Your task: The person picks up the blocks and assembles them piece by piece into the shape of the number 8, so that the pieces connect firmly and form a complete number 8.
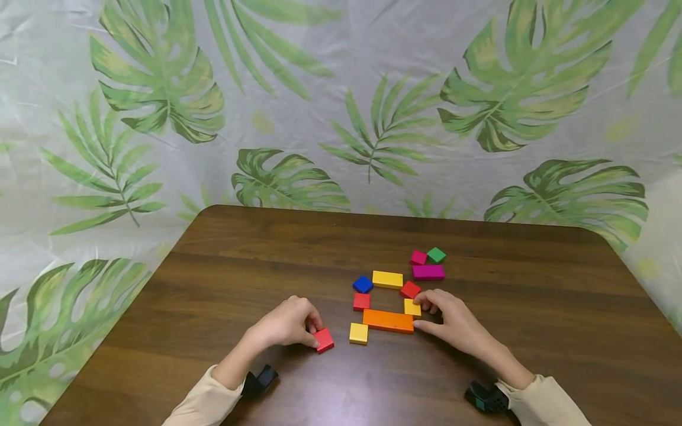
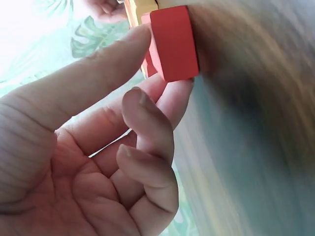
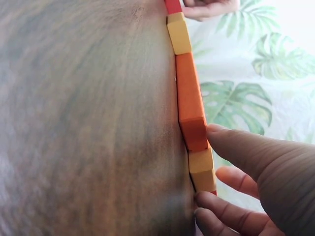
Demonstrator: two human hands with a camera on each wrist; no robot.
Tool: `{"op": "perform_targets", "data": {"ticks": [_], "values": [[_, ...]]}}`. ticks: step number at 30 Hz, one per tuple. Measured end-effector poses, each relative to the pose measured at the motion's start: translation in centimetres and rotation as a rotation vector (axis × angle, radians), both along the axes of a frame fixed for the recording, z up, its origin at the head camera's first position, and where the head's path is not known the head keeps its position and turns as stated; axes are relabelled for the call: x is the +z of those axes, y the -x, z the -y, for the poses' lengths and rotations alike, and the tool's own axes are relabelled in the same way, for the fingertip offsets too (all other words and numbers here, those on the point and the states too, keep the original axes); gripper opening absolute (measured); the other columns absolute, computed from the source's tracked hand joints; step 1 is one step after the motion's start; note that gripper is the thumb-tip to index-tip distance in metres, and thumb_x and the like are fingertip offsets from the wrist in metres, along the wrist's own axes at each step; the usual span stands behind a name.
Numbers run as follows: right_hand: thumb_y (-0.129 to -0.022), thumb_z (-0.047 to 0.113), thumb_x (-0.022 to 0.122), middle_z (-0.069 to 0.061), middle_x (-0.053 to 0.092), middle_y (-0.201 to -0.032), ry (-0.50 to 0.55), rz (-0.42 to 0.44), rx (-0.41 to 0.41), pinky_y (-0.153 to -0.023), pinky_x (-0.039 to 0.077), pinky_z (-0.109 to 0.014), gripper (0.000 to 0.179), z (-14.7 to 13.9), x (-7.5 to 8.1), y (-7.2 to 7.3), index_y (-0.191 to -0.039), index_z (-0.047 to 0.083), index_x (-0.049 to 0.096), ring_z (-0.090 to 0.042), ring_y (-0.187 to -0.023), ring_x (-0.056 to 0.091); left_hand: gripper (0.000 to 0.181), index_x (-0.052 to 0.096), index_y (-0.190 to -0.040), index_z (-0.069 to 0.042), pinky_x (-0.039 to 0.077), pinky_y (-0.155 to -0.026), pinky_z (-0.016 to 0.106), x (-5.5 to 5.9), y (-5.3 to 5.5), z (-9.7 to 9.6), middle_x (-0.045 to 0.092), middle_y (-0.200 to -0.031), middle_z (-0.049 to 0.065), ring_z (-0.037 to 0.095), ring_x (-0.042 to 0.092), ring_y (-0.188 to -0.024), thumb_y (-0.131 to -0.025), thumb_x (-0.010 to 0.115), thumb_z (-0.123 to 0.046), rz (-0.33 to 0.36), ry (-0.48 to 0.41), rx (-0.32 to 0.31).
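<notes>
Between thumb and fingers, my left hand pinches a square red block at the table's front left of the other blocks. My right hand is beside the right end of a long orange block, its thumb touching that end in the right wrist view. Its other fingers, loosely bent, lie by a square yellow block just behind the orange one. Another square yellow block lies at the orange block's front left corner, to the right of the pinched red block.
Further back in a rough ring lie a red block, a blue block, a long yellow block and another red block. Behind them sit a purple block, a magenta block and a green block.
</notes>
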State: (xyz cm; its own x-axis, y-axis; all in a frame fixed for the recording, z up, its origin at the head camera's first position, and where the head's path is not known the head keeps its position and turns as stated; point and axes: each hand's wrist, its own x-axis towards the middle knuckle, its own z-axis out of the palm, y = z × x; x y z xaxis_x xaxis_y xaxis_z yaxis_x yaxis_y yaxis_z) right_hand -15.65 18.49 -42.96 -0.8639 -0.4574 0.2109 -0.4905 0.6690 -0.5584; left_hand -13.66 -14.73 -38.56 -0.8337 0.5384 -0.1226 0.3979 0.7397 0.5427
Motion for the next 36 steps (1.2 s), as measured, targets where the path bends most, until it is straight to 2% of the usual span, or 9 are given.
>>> {"op": "perform_targets", "data": {"ticks": [6, 11, 20, 26, 36], "values": [[-0.077, 0.025, 0.076, 0.006, 0.057, -0.088, 0.009, -0.005, 0.001, -0.071, 0.047, -0.021, 0.030, 0.0, -0.2, 0.0, -0.101, 0.014, 0.062, -0.007, -0.080, 0.050, 0.014, 0.068, -0.067, -0.008, 0.038, -0.053, 0.015, -0.1, -0.7, -0.7, 0.061, -0.059, -0.005, -0.001, 0.045, -0.055, -0.066, 0.082, -0.011, 0.008, 0.013, -0.019], [-0.077, 0.025, 0.076, 0.005, 0.057, -0.088, 0.009, -0.002, 0.005, -0.071, 0.047, -0.021, 0.030, 0.1, -0.2, -0.1, -0.101, 0.014, 0.062, -0.007, -0.080, 0.050, 0.017, 0.067, -0.063, -0.010, 0.035, -0.050, 0.015, -0.3, -1.0, -1.0, 0.056, -0.056, -0.007, 0.000, 0.043, -0.054, -0.066, 0.083, -0.014, 0.026, 0.009, 0.007], [-0.076, 0.023, 0.077, 0.005, 0.057, -0.087, 0.001, -0.035, 0.009, -0.071, 0.047, -0.021, 0.030, 0.1, -0.2, 0.1, -0.100, 0.013, 0.062, -0.007, -0.079, 0.050, 0.016, 0.067, -0.066, -0.007, 0.035, -0.048, 0.014, -1.3, -1.6, -2.7, 0.056, -0.056, -0.005, -0.001, 0.042, -0.050, -0.072, 0.079, -0.015, 0.015, -0.079, 0.002], [-0.077, 0.023, 0.077, 0.004, 0.058, -0.087, -0.004, -0.039, 0.014, -0.071, 0.047, -0.021, 0.030, 0.0, -0.1, 0.1, -0.100, 0.014, 0.062, -0.006, -0.079, 0.050, 0.019, 0.067, -0.066, -0.010, 0.039, -0.051, 0.014, -1.5, -2.0, -3.4, 0.057, -0.057, -0.007, -0.002, 0.043, -0.051, -0.073, 0.079, -0.022, 0.007, -0.045, 0.032], [-0.076, 0.024, 0.077, 0.005, 0.058, -0.087, -0.002, -0.014, -0.003, -0.070, 0.047, -0.020, 0.031, 0.1, 0.0, 0.1, -0.101, 0.013, 0.062, -0.006, -0.079, 0.049, 0.022, 0.064, -0.063, -0.013, 0.038, -0.051, 0.014, -1.6, -2.2, -4.1, 0.052, -0.055, -0.009, -0.001, 0.042, -0.050, -0.075, 0.078, -0.025, -0.020, -0.030, 0.036]]}}
